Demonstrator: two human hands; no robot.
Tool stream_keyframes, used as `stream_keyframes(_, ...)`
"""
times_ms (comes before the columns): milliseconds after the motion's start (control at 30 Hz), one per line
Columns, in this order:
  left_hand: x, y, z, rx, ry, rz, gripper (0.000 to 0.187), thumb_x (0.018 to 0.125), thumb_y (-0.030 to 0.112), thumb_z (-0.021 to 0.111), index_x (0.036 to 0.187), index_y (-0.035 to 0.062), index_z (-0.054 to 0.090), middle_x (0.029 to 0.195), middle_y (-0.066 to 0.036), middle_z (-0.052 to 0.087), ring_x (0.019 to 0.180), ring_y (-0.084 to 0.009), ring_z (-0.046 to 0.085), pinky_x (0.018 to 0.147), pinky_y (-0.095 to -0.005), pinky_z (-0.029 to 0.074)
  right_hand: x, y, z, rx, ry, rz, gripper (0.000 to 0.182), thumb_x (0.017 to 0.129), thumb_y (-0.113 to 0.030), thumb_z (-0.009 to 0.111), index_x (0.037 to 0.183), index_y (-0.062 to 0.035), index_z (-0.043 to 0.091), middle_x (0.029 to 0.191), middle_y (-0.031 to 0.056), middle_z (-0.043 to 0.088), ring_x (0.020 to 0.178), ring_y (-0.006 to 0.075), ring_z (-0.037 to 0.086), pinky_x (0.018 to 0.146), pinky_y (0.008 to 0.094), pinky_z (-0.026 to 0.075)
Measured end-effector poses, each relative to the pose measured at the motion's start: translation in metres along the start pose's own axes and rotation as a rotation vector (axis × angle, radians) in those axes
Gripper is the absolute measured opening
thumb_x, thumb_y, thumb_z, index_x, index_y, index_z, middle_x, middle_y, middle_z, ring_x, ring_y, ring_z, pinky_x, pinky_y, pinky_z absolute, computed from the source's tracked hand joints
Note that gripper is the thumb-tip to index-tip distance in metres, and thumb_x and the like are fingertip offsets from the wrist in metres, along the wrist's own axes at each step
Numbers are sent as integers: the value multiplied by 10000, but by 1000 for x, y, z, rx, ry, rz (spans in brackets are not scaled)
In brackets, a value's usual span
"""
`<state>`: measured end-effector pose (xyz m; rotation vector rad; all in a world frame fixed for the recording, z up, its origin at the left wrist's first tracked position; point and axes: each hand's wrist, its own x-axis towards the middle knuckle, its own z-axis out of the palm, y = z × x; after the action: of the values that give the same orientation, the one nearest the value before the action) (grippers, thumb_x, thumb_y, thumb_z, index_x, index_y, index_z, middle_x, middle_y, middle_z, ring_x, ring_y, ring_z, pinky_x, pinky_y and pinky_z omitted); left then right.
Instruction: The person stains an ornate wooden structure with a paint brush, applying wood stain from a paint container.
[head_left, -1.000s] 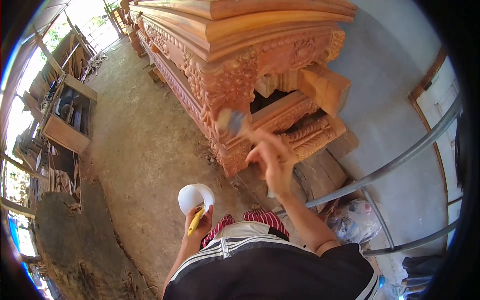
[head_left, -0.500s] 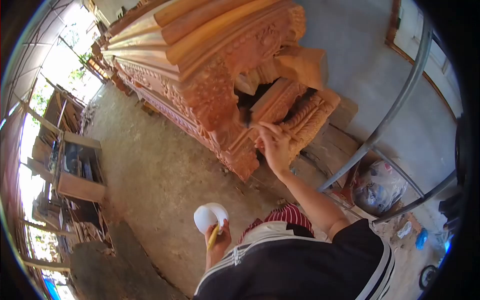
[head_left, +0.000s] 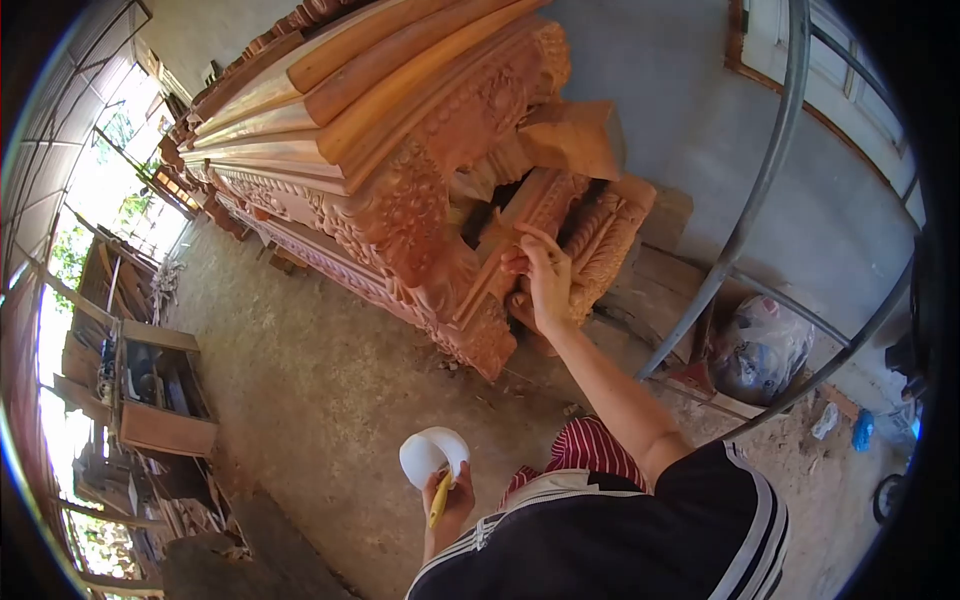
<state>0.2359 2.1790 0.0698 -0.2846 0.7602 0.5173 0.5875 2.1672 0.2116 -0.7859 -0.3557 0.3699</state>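
Observation:
My right hand [head_left: 545, 280] is closed around a slim brush [head_left: 507, 227] with a dark tip, which points into an opening of the carved wooden furniture [head_left: 400, 220]. This large reddish-brown piece has relief carving and smooth orange-brown mouldings along its top. Lower down, my left hand [head_left: 452, 498] grips the rim of a white bowl [head_left: 420, 460]. A yellow stick-like handle [head_left: 438, 503] lies in the same hand; its far end is hidden. The bowl's contents cannot be made out.
A curved grey metal frame [head_left: 750, 220] stands on my right, near a clear plastic bag [head_left: 765, 350]. At left, a wooden cabinet [head_left: 165, 420] and stacked scrap wood line the concrete floor [head_left: 300, 400]. A grey wall [head_left: 670, 110] rises behind the carving.
My view has shifted, so the carving appears further left. My right hand has moved slightly along the carved opening with the brush. My left hand still holds the bowl.

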Motion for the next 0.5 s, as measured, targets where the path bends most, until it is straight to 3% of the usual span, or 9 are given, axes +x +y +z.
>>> stream_keyframes(67,6,0,7,7,4,13,396,764,143,585,1121,9,478,1121,-225,505,907,-288,589,624,-298,546,14,22,-17,-360,57,-18,279,896,-141,487,1082,46,577,710,61,605,675,98,556,634,229,450)
stream_keyframes(100,6,2,6,48,-7,-10,181,799,166,562,903,19,566,1022,-152,607,958,-312,588,656,-306,548,13,21,-15,-329,60,-47,283,901,-146,476,1086,42,578,764,58,605,720,97,548,651,236,445)
stream_keyframes(267,16,-8,17,4,-38,-2,179,795,185,580,849,15,586,1007,-148,615,973,-320,577,664,-317,546,7,-23,13,-233,-132,-165,273,900,-136,476,1080,35,588,771,66,612,728,106,557,677,256,452)
stream_keyframes(333,19,-22,28,-28,6,66,176,788,192,591,819,19,591,1000,-150,616,949,-322,586,657,-319,547,18,-15,-7,-658,-139,-143,277,906,-136,461,1087,34,584,773,73,625,755,110,570,683,261,453)
stream_keyframes(367,23,-24,29,-21,-26,59,186,789,195,590,848,18,583,1002,-153,613,941,-325,587,655,-320,547,26,-12,-17,-673,-83,-112,279,911,-130,474,1118,32,568,880,100,635,819,123,591,720,264,460)
stream_keyframes(400,29,-27,28,-14,-61,51,200,790,199,590,876,18,574,1005,-156,610,934,-328,589,653,-320,547,33,-18,-8,-667,-85,-125,279,911,-130,474,1118,32,568,880,100,635,819,123,591,720,264,460)
stream_keyframes(433,29,-34,32,21,-109,72,442,783,177,601,1173,15,471,1162,-200,513,978,-299,563,680,-300,531,36,-32,10,-496,-135,-276,294,918,-133,480,1146,41,547,882,80,632,787,105,565,680,228,432)
stream_keyframes(467,34,-38,37,20,-108,68,442,783,177,601,1173,15,471,1162,-200,513,978,-299,563,680,-300,531,35,-46,25,-325,-181,-416,313,926,-136,486,1174,50,525,885,61,630,755,88,539,640,192,404)
stream_keyframes(500,39,-40,40,35,-83,60,441,787,180,602,1173,12,470,1161,-199,515,978,-298,563,681,-300,531,35,-65,40,-315,-350,-391,321,927,-145,492,1190,38,518,933,71,631,781,86,547,649,194,412)
